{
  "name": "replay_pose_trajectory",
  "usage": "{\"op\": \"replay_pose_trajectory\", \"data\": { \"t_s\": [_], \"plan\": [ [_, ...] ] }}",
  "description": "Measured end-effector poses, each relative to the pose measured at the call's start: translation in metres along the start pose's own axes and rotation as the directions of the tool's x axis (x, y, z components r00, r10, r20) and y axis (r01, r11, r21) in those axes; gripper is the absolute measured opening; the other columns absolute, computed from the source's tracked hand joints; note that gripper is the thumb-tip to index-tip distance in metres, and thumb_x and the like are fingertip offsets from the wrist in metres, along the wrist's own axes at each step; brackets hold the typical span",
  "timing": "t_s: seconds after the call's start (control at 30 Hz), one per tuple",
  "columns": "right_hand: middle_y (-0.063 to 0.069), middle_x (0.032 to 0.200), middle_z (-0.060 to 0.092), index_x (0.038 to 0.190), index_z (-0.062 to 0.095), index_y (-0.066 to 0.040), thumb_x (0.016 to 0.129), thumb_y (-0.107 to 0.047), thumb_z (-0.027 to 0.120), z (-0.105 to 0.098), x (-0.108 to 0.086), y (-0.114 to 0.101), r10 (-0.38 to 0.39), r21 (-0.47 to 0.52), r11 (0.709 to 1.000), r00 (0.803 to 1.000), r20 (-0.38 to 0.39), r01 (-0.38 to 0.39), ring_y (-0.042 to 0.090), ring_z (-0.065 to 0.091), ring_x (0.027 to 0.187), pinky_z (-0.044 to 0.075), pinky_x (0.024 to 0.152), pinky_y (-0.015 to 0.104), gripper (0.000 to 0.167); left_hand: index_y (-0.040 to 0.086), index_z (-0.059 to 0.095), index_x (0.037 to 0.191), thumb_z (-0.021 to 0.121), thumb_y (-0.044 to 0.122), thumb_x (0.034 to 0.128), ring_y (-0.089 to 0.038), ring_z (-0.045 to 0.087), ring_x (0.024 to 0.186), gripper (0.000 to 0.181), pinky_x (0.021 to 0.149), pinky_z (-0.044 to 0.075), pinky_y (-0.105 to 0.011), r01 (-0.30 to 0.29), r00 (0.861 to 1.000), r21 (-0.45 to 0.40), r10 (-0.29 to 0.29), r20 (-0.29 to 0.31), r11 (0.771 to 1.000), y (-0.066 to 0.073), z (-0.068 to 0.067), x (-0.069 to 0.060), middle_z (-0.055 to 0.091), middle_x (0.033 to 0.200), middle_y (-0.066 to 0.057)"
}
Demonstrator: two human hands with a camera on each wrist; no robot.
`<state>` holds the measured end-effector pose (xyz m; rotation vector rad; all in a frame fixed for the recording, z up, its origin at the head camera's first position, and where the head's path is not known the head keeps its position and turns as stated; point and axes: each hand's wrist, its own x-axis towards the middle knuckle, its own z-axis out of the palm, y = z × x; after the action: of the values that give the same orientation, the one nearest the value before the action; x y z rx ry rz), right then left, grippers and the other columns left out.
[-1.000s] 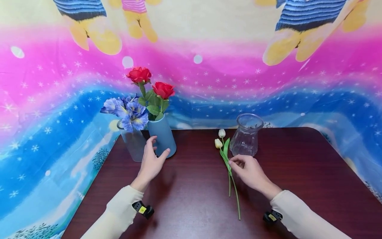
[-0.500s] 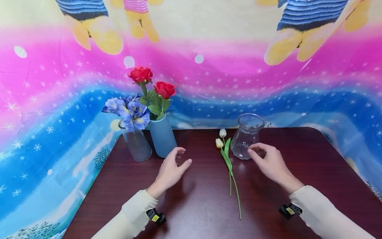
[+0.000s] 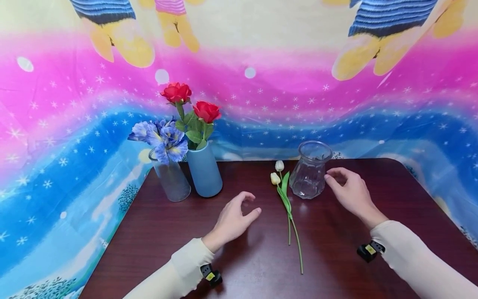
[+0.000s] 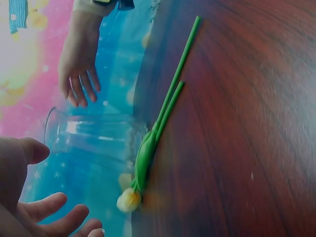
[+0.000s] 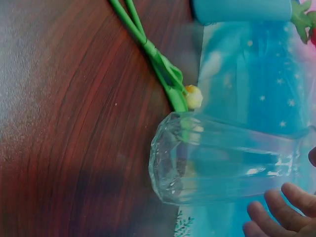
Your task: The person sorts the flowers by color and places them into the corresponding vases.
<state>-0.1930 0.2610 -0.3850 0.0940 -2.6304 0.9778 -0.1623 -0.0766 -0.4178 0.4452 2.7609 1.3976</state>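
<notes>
A clear glass vase with a flared rim stands upright at the back of the table. My right hand hovers close to its right side, fingers loosely bent with nothing in them; in the right wrist view the fingers lie alongside the glass, and contact cannot be made out. Two tulips, one white and one pale yellow, lie on the table just left of the vase. Left of their stems, my left hand is held above the table, thumb and fingers apart, holding nothing.
At the back left, a blue vase holds two red roses. Beside it a greyish see-through vase carries blue-purple irises. A printed cloth hangs behind the dark wooden table.
My right hand has moved from the tulip stems rightward to the glass vase's right side. My left hand has shifted right, away from the blue vase. Flowers and vases have stayed put.
</notes>
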Motion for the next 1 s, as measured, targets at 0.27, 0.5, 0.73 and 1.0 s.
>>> {"op": "replay_pose_trajectory", "data": {
  "t_s": [0.27, 0.5, 0.73, 1.0],
  "plan": [
    [0.032, 0.142, 0.050, 0.147, 0.041, 0.004, 0.100, -0.034, 0.061, 0.011, 0.014, 0.009, 0.032, 0.130, 0.991, 0.999, 0.044, -0.037, 0.048, 0.049, 0.129, 0.041, 0.102, 0.063, 0.063, 0.024, 0.060, 0.124, 0.066, 0.042, 0.0934, -0.024, 0.063, 0.119, 0.036, 0.094, 0.051, -0.040, -0.013, 0.999, 0.012, 0.012, 0.051, 1.000, 0.014, 0.022, 0.005, 0.066, 0.129, 0.001],
    [0.031, 0.153, 0.038, 0.156, 0.024, -0.001, 0.096, -0.037, 0.067, 0.025, 0.029, 0.009, 0.066, 0.279, 0.956, 0.993, 0.093, -0.090, 0.049, 0.037, 0.140, 0.034, 0.110, 0.067, 0.083, 0.024, 0.060, 0.124, 0.066, 0.041, 0.0934, -0.022, 0.064, 0.118, 0.035, 0.094, 0.051, -0.038, -0.035, 0.998, 0.020, 0.034, 0.058, 0.999, 0.022, 0.034, 0.011, 0.067, 0.127, 0.002],
    [0.027, 0.150, 0.045, 0.155, 0.025, -0.004, 0.094, -0.032, 0.071, 0.037, 0.041, 0.007, 0.060, 0.370, 0.925, 0.995, 0.080, -0.086, 0.042, 0.046, 0.137, 0.039, 0.110, 0.061, 0.082, 0.023, 0.061, 0.123, 0.066, 0.040, 0.0943, -0.019, 0.064, 0.114, 0.033, 0.093, 0.052, -0.036, -0.055, 0.997, 0.014, 0.054, 0.064, 0.998, 0.024, 0.041, 0.013, 0.068, 0.123, 0.002],
    [0.024, 0.148, 0.050, 0.153, 0.032, -0.007, 0.092, -0.031, 0.074, 0.041, 0.047, 0.007, 0.071, 0.373, 0.924, 0.996, 0.049, -0.084, 0.026, 0.058, 0.121, 0.048, 0.098, 0.031, 0.078, 0.022, 0.061, 0.123, 0.066, 0.040, 0.0942, -0.021, 0.065, 0.115, 0.034, 0.091, 0.052, -0.034, -0.056, 0.996, 0.031, 0.054, 0.077, 0.998, 0.025, 0.045, 0.013, 0.069, 0.123, 0.001]
  ]
}}
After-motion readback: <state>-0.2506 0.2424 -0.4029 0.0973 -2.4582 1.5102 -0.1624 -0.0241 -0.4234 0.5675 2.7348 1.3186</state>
